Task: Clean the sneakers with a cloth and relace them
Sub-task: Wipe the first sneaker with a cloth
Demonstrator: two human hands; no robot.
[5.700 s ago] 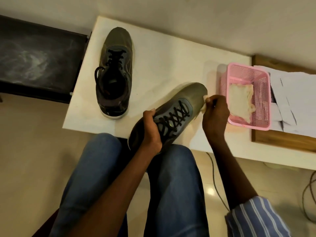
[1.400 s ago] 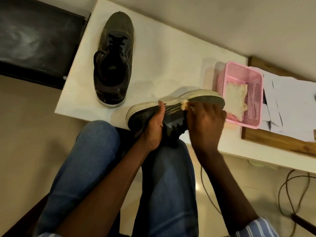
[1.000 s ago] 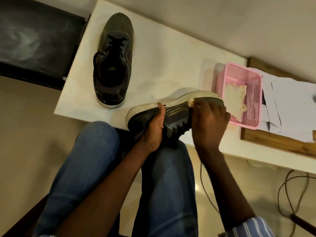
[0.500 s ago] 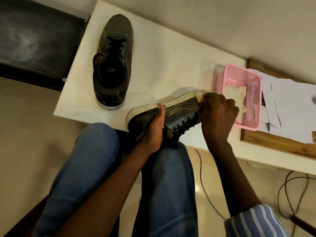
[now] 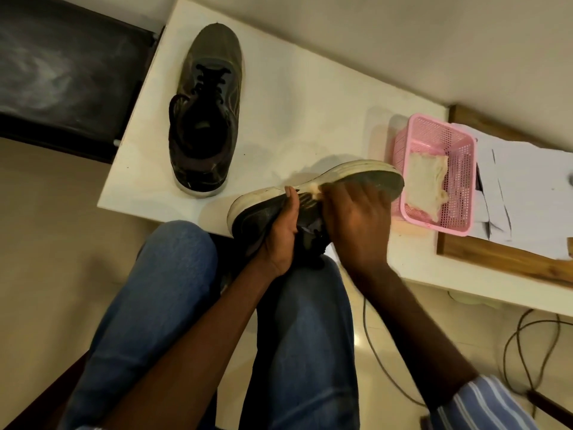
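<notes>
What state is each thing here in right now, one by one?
Held sneaker: tipped on its side, laced.
Other sneaker: upright on the table, laced.
Cloth: pressed against the held sneaker.
Left hand: grips the held sneaker.
Right hand: holds the cloth.
Pink basket: holds a second cloth.

A sneaker (image 5: pixel 206 119) is stood on the tabletop (image 5: pixel 310 113) toward its left end, toe pointed away from the person. A second sneaker (image 5: pixel 366 175) is held on its side at the near edge of the tabletop, above the right knee (image 5: pixel 304 293), toe to the right and sole turned away. The left hand (image 5: pixel 280 235) is wrapped around its heel half; the right hand (image 5: pixel 356 225) is laid over its middle, with a cloth (image 5: pixel 314 190) pressed beneath the fingers (image 5: pixel 369 193). A basket (image 5: pixel 434 131) is placed just right of the toe, a second cloth (image 5: pixel 429 178) lying in it. Papers (image 5: pixel 527 187) on a board (image 5: pixel 502 259) are set to the right of the basket. Cables (image 5: pixel 521 342) are trailed on the floor (image 5: pixel 40 243) below the tabletop's right part.
</notes>
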